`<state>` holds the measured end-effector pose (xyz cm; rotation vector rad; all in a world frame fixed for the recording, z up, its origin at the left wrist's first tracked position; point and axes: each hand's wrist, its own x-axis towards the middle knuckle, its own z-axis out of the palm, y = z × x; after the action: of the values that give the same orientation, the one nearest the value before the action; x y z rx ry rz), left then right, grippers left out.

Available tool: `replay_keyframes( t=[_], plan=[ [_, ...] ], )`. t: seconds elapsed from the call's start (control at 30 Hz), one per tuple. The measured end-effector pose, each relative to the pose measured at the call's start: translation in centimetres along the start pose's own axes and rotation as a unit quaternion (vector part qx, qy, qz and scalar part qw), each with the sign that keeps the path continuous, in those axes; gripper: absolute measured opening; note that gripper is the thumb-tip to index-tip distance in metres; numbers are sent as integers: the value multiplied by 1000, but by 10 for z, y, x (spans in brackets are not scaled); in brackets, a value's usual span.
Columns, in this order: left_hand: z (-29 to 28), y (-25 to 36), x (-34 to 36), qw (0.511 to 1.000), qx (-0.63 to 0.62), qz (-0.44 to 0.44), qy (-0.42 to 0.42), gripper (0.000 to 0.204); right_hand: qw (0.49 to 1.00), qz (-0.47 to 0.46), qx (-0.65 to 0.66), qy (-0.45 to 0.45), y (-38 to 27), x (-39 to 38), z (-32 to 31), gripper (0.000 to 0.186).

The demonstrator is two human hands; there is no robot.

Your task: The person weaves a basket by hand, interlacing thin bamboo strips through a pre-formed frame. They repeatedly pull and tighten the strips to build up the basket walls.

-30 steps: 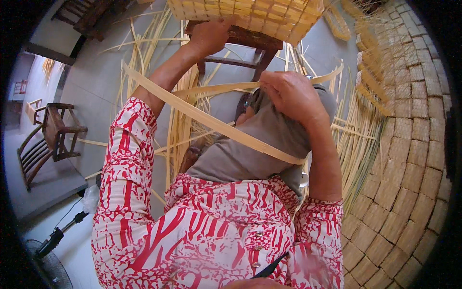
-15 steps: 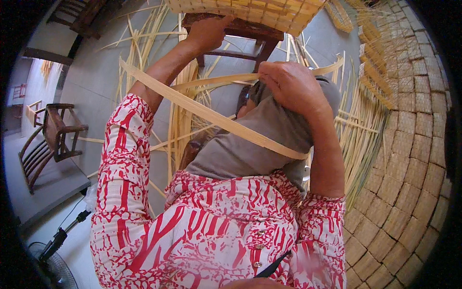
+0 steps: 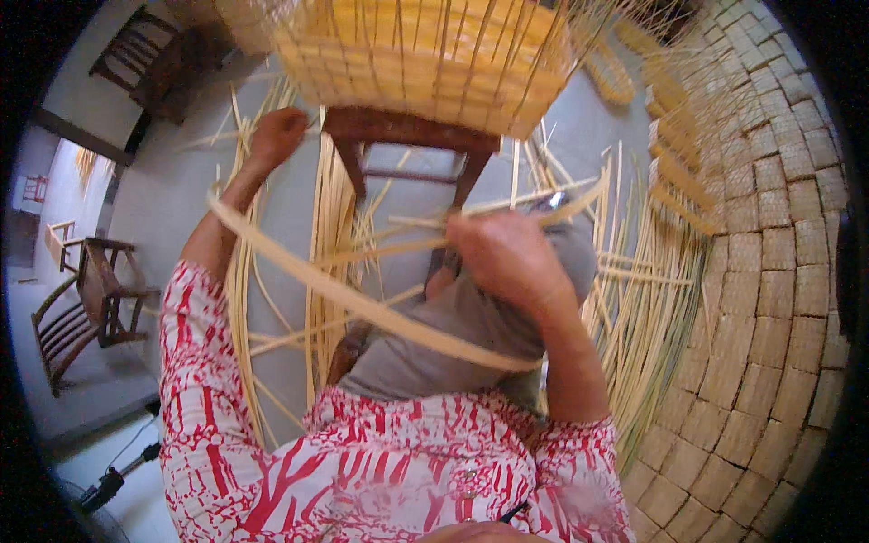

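My right hand [image 3: 511, 258] is closed on a pale bamboo strip [image 3: 389, 246] just above my grey-trousered knee. A loose bend of bamboo strip [image 3: 362, 303] sweeps in front of it, slanting from my left forearm down across my lap. My left hand [image 3: 279, 138] is off to the left of a dark wooden stool [image 3: 412, 127], its fingers curled and blurred; what they hold, if anything, is hidden. On the stool rests a partly woven bamboo basket [image 3: 407, 77] with thin upright stakes rising from its walls and a yellow inside.
Loose bamboo strips [image 3: 647, 299] cover the floor on my right, and more strips [image 3: 326, 317] lie left of my legs. Woven baskets [image 3: 679, 163] line the far right, beside a surface of rectangular woven pieces [image 3: 760, 344]. A wooden chair [image 3: 90, 299] stands at left.
My left hand has moved left, off the stool's edge. More of the basket and stool shows, lower in view. My right hand keeps hold of the strip and appears farther left and lower.
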<state>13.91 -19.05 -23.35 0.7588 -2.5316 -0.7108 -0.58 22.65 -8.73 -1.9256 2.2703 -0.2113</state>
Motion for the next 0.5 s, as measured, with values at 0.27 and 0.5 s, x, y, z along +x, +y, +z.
replay_keyframes(
  t=[0.27,0.5],
  plan=[
    [-152,3,63,835,-529,-154,-14,47,997,4,65,-37,-14,-6,8,10],
    [-146,41,48,898,-346,-193,-190,61,997,-39,66,-24,-18,-40,42,13]
  ],
)
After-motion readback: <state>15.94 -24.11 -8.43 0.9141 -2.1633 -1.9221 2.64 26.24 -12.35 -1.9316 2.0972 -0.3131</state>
